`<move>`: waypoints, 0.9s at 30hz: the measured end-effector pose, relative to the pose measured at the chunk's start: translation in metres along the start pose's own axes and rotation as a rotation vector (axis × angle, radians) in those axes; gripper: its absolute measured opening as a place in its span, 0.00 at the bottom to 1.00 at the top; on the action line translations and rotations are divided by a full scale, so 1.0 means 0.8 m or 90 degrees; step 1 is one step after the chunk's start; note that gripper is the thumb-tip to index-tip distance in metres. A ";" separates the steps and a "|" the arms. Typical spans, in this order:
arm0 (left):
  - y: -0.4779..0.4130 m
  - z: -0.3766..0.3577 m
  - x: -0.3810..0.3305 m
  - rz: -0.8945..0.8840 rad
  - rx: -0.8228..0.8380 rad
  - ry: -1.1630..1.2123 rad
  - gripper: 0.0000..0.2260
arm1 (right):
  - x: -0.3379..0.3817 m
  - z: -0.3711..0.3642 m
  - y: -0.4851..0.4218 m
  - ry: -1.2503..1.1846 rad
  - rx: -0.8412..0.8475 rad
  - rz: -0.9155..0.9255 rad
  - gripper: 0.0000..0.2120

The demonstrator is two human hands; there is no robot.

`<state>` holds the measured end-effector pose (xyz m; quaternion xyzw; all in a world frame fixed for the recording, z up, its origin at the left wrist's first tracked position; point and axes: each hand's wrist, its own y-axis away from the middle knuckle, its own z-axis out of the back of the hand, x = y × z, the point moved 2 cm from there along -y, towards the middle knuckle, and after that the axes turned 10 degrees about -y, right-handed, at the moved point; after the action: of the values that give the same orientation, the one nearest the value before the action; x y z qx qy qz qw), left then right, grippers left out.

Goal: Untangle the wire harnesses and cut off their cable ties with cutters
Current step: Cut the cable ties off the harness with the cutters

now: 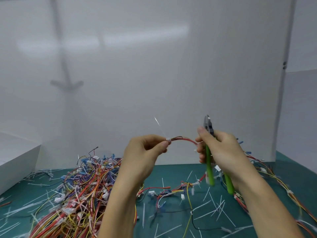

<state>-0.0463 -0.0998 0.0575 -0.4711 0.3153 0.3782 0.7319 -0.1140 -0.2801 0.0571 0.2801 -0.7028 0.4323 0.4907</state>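
Left hand (145, 152): thumb and fingertips pinch the held harness (185, 140) right at its cable tie (167, 139). The tie's tail sticks up toward 11 o'clock. The harness arches in the air at centre, above the mat (171, 169).

Right hand (221, 148): fingers curled round the green handles of the cutters (209, 125), nose pointing to 12. The harness's far end runs into these same fingers. I cannot tell whether the blades are parted.

Progress, my estimate: a fair share is done. Cut ties (214, 208) litter the mat from 4 through 8 o'clock. Thin strands (283, 184) lie spread at 3 to 4, and whether they are finished I cannot tell. The tangled pile (82, 189) at 8 o'clock is large and shows white ties throughout, so most of the work looks left. The tie in hand is not yet cut.

Edges:
- The white box (17, 157) bounds 9 o'clock.
- The back panel (154, 66) closes 12.
- A side wall closes 2 to 3.

Room: free air lies between my hands and the panel. The loose harness (171, 188) at 6 lies under the hands.
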 end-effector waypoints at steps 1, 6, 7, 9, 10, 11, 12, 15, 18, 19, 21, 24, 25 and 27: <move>0.000 0.003 0.001 -0.009 -0.020 -0.039 0.03 | 0.005 0.001 0.003 0.086 0.016 0.032 0.22; 0.003 0.011 -0.008 -0.071 -0.029 -0.185 0.07 | 0.017 -0.003 0.014 0.526 0.099 0.239 0.31; 0.004 0.012 -0.011 -0.083 -0.031 -0.218 0.08 | 0.017 -0.004 0.015 0.565 0.112 0.259 0.30; 0.008 0.015 -0.017 -0.107 -0.037 -0.263 0.08 | 0.015 -0.006 0.016 0.613 0.141 0.271 0.30; 0.009 0.015 -0.020 -0.117 -0.034 -0.277 0.06 | 0.015 -0.007 0.016 0.621 0.156 0.268 0.29; 0.011 0.016 -0.023 -0.125 -0.030 -0.293 0.05 | 0.015 -0.007 0.017 0.618 0.169 0.263 0.29; 0.013 0.016 -0.026 -0.134 -0.024 -0.311 0.04 | 0.015 -0.007 0.017 0.612 0.179 0.259 0.28; 0.017 0.017 -0.033 -0.143 -0.014 -0.345 0.04 | 0.015 -0.007 0.019 0.608 0.202 0.255 0.28; 0.019 0.018 -0.038 -0.134 0.000 -0.353 0.05 | 0.017 -0.006 0.019 0.614 0.210 0.249 0.30; 0.020 0.017 -0.038 -0.131 0.005 -0.357 0.04 | 0.017 -0.005 0.019 0.616 0.213 0.247 0.32; 0.021 0.017 -0.040 -0.127 0.011 -0.363 0.04 | 0.019 -0.005 0.019 0.618 0.219 0.243 0.33; 0.021 0.016 -0.041 -0.120 0.027 -0.364 0.05 | 0.020 -0.004 0.020 0.621 0.225 0.232 0.33; 0.022 0.015 -0.041 -0.121 0.035 -0.368 0.07 | 0.021 -0.003 0.021 0.622 0.226 0.228 0.33; 0.022 0.014 -0.040 -0.127 0.044 -0.387 0.09 | 0.022 -0.002 0.021 0.625 0.229 0.220 0.32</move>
<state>-0.0764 -0.0931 0.0801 -0.3400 0.0473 0.4170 0.8416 -0.1333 -0.2699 0.0680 0.0059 -0.3422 0.6998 0.6270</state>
